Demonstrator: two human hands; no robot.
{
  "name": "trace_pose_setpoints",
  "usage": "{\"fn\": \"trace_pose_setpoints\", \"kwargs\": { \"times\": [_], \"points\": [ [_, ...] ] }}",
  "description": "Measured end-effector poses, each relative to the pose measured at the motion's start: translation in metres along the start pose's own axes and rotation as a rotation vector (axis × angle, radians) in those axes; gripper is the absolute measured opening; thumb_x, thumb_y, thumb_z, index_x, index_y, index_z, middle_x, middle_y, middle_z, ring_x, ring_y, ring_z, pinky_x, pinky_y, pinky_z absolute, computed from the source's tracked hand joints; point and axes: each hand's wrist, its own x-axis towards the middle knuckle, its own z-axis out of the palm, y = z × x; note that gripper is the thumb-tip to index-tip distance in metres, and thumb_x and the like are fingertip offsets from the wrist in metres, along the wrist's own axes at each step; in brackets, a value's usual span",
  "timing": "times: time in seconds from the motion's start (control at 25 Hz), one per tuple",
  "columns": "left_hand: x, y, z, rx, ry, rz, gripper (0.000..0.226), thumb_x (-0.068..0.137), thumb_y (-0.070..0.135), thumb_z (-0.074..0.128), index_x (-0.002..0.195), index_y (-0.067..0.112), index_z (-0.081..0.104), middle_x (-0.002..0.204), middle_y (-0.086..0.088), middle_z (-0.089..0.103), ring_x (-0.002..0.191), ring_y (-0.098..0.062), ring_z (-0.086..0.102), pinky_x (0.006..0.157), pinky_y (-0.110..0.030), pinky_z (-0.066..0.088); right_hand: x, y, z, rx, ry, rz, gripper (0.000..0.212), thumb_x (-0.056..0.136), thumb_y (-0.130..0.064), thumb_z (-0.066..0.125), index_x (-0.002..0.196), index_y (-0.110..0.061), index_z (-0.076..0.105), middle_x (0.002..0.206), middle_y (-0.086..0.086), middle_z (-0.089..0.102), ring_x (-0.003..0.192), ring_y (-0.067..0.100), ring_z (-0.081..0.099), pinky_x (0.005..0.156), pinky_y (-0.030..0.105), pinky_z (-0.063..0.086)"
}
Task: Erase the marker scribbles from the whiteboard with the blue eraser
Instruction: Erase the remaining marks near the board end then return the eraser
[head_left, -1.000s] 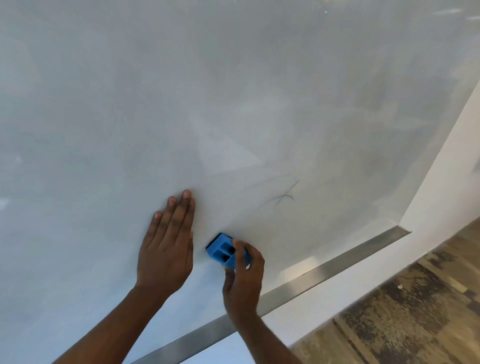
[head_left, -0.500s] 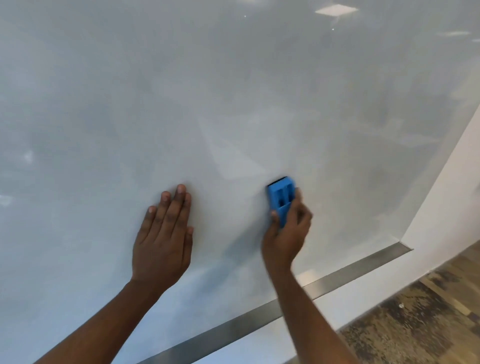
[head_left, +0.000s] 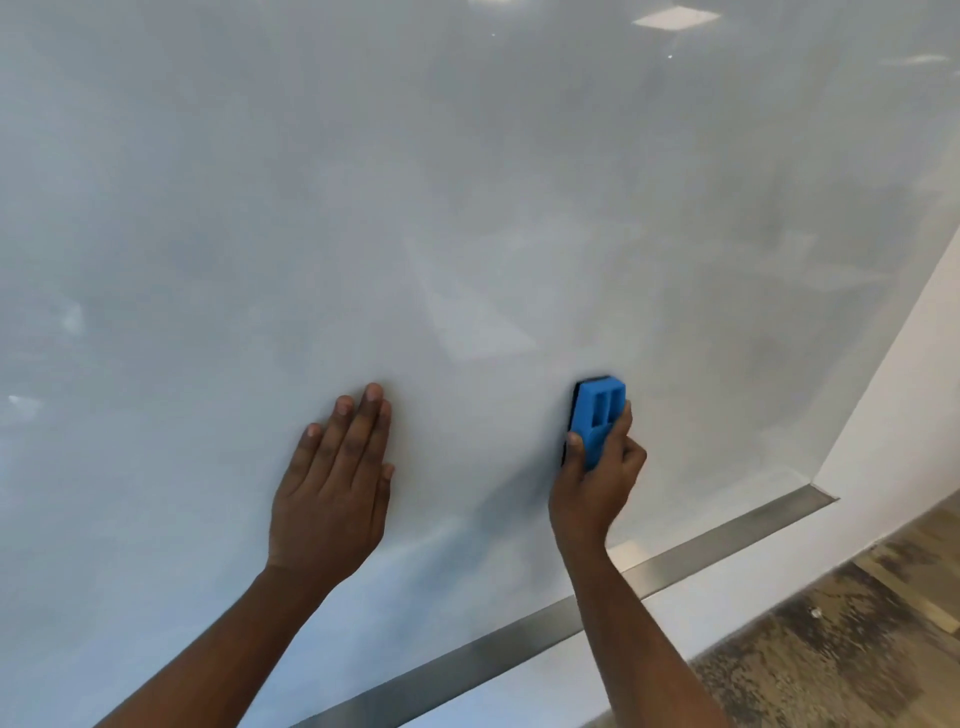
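Observation:
A large glossy whiteboard (head_left: 467, 182) fills most of the head view. My right hand (head_left: 597, 478) grips the blue eraser (head_left: 597, 415) by its lower half and presses its dark pad flat against the board, long side upright. My left hand (head_left: 332, 483) lies flat on the board to the left of the eraser, fingers together and pointing up. No marker lines show on the board around the eraser; only faint grey smears and ceiling-light reflections are visible.
A metal strip (head_left: 727, 545) runs along the board's lower edge, slanting up to the right. A white wall (head_left: 893, 415) borders the board on the right. Worn wooden floor (head_left: 831, 649) lies at the lower right.
My right hand swept the eraser from low near the left hand up and right over the thin dark scribble, which no longer shows. The left hand stayed flat on the board.

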Motion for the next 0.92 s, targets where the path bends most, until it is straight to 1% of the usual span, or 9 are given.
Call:
{"fn": "trace_pose_setpoints", "kwargs": {
  "times": [0.12,0.2,0.36,0.44,0.52,0.6,0.68,0.8,0.92],
  "points": [
    [-0.011,-0.002,-0.007,-0.052,-0.036,-0.056,0.071,0.107,0.027,0.040,0.172,0.012,0.014,0.182,-0.001,0.006,0.168,-0.019,0.003,0.136,-0.038,0.001,-0.017,-0.039,0.026,0.052,0.042,-0.192,0.067,0.101,-0.027,0.060,0.161,-0.015,0.033,0.119,0.013,0.047,0.110,0.027,0.051,0.099,0.034,0.048],
    [-0.021,-0.009,-0.011,-0.052,-0.043,-0.105,0.074,0.106,0.029,0.041,0.172,0.012,0.012,0.182,0.000,0.004,0.168,-0.019,0.002,0.136,-0.038,0.000,-0.051,-0.039,0.032,-0.010,-0.073,-0.432,0.064,0.102,-0.030,0.057,0.161,-0.020,0.034,0.126,0.012,0.049,0.116,0.025,0.050,0.104,0.029,0.044],
    [-0.032,-0.018,-0.018,-0.046,-0.056,-0.151,0.075,0.106,0.031,0.041,0.172,0.012,0.012,0.182,0.000,0.002,0.168,-0.018,0.000,0.136,-0.037,0.000,-0.046,0.024,-0.001,-0.256,-0.322,-0.924,0.063,0.090,-0.009,0.071,0.149,-0.022,0.052,0.128,0.019,0.061,0.112,0.037,0.058,0.094,0.051,0.054],
    [-0.032,-0.026,-0.025,-0.044,-0.054,-0.144,0.076,0.105,0.033,0.041,0.172,0.012,0.012,0.182,0.000,0.003,0.168,-0.019,0.000,0.136,-0.038,0.000,-0.022,0.034,-0.019,-0.271,-0.319,-0.849,0.060,0.091,-0.011,0.069,0.149,-0.016,0.052,0.126,0.022,0.061,0.112,0.039,0.057,0.093,0.052,0.055],
    [-0.028,-0.037,-0.031,-0.030,-0.038,-0.140,0.077,0.105,0.034,0.043,0.172,0.013,0.012,0.182,0.001,0.004,0.168,-0.019,0.002,0.136,-0.040,0.001,0.002,0.019,-0.023,-0.195,-0.208,-0.583,0.059,0.097,-0.020,0.062,0.153,-0.007,0.046,0.124,0.026,0.056,0.112,0.041,0.055,0.098,0.044,0.052],
    [-0.021,-0.045,-0.036,-0.009,0.006,-0.157,0.078,0.105,0.034,0.045,0.172,0.012,0.013,0.182,0.000,0.005,0.169,-0.021,0.004,0.136,-0.041,0.003,0.020,-0.019,-0.011,-0.069,-0.074,-0.332,0.065,0.098,-0.023,0.060,0.156,-0.004,0.038,0.122,0.025,0.051,0.112,0.039,0.051,0.100,0.042,0.046],
    [-0.011,-0.049,-0.040,-0.001,0.044,-0.184,0.078,0.105,0.034,0.047,0.171,0.010,0.014,0.182,-0.001,0.006,0.168,-0.023,0.005,0.136,-0.042,0.004,0.020,-0.065,0.012,0.023,0.007,-0.266,0.068,0.098,-0.027,0.060,0.158,-0.005,0.037,0.120,0.022,0.049,0.108,0.037,0.049,0.099,0.046,0.045],
    [-0.005,-0.058,-0.043,0.005,0.065,-0.168,0.077,0.106,0.034,0.046,0.171,0.010,0.014,0.182,-0.001,0.005,0.168,-0.023,0.006,0.136,-0.043,0.006,-0.029,-0.103,0.047,0.005,-0.014,-0.519,0.065,0.102,-0.034,0.054,0.161,-0.016,0.034,0.126,0.015,0.048,0.110,0.033,0.047,0.101,0.041,0.040],
    [-0.009,-0.061,-0.047,-0.001,0.057,-0.159,0.076,0.106,0.032,0.045,0.172,0.012,0.013,0.182,0.000,0.005,0.168,-0.021,0.005,0.136,-0.042,0.005,-0.093,-0.062,0.044,-0.146,-0.212,-0.910,0.062,0.100,-0.021,0.063,0.157,-0.022,0.041,0.132,0.014,0.051,0.110,0.035,0.052,0.100,0.044,0.046]
  ]
}}
